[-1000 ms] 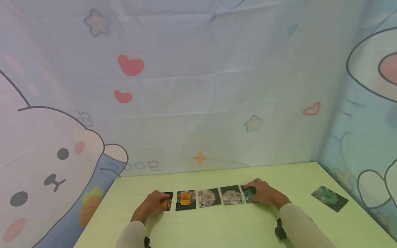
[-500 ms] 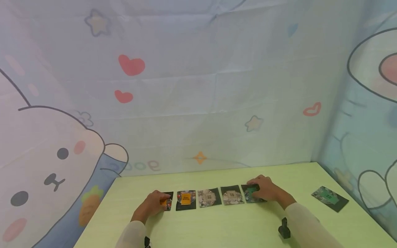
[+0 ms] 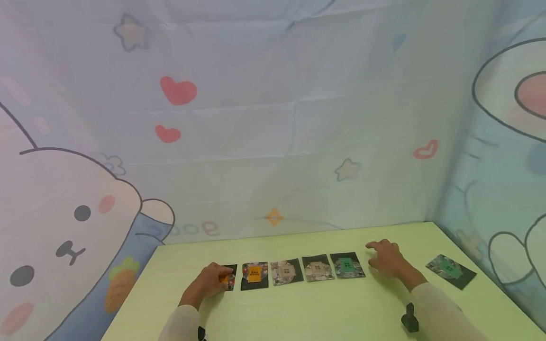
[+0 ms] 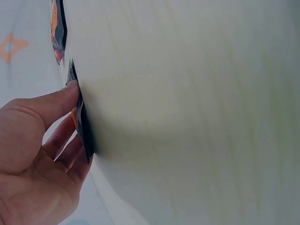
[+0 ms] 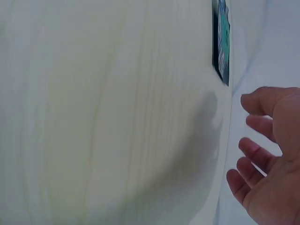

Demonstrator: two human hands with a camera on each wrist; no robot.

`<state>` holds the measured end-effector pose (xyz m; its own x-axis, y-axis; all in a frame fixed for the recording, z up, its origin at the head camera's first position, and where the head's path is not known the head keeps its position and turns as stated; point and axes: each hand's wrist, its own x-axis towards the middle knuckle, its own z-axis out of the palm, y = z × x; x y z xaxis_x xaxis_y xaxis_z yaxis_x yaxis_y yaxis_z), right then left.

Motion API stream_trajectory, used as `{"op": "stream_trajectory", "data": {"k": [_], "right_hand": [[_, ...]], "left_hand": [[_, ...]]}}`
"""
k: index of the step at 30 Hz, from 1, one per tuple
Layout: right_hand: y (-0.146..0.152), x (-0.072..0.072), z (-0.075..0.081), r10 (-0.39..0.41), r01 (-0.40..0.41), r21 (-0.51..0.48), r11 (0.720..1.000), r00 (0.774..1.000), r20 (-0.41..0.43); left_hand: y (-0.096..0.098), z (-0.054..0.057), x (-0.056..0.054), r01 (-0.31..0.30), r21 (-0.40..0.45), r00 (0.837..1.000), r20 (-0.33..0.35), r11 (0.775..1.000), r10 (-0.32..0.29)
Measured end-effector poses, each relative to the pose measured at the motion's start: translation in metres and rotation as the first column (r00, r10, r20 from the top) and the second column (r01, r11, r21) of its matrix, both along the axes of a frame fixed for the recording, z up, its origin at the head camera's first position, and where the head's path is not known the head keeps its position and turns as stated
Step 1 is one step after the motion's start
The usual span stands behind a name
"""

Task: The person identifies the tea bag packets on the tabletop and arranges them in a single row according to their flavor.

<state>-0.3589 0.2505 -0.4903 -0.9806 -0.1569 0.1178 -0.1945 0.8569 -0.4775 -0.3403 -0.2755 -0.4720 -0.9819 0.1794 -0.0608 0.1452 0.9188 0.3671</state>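
Five small flat black packets with food pictures lie in a row on the table. My left hand (image 3: 211,279) is at the leftmost packet (image 3: 231,279), orange-labelled, and covers part of it. In the left wrist view the thumb (image 4: 63,99) and fingers of that hand hold this packet (image 4: 83,124) by its edges. Beside it lies another orange-labelled packet (image 3: 254,275), then two beige-labelled packets, one (image 3: 286,271) and another (image 3: 318,268). A green-labelled packet (image 3: 347,265) ends the row. Just right of it my right hand (image 3: 388,258) hovers with loosely bent fingers, holding nothing.
Another green-labelled packet (image 3: 451,271) lies tilted near the right edge of the pale yellow-green table (image 3: 307,312). Behind the table hangs a cloth backdrop (image 3: 256,180) with cartoon prints, and it continues along the right side.
My right hand has let go of the green-labelled packet at the row's right end and moved right, uncovering it; that packet now lies flat. My left hand stays at the leftmost packet.
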Motion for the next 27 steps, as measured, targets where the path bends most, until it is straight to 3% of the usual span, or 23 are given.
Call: {"op": "stream_trajectory", "data": {"k": [8, 15, 22, 27], "right_hand": [[0.037, 0.004, -0.005, -0.211, 0.21, 0.02, 0.977, 0.977, 0.018], [0.071, 0.007, -0.013, -0.221, 0.227, 0.088, 0.97, 0.972, -0.077], [0.092, 0.016, -0.013, -0.267, 0.269, 0.126, 0.955, 0.963, -0.033], [0.104, 0.023, -0.012, -0.357, 0.352, 0.079, 0.933, 0.932, 0.064]], "left_hand": [[0.0, 0.001, 0.001, 0.001, -0.002, 1.0, -0.028, 1.0, -0.001], [-0.001, 0.0, 0.001, -0.008, 0.017, 1.0, -0.024, 1.0, 0.008], [0.0, 0.0, 0.003, -0.009, 0.016, 1.0, -0.022, 1.0, 0.009], [0.001, 0.0, 0.004, -0.006, 0.023, 1.0, -0.023, 1.0, 0.007]]}}
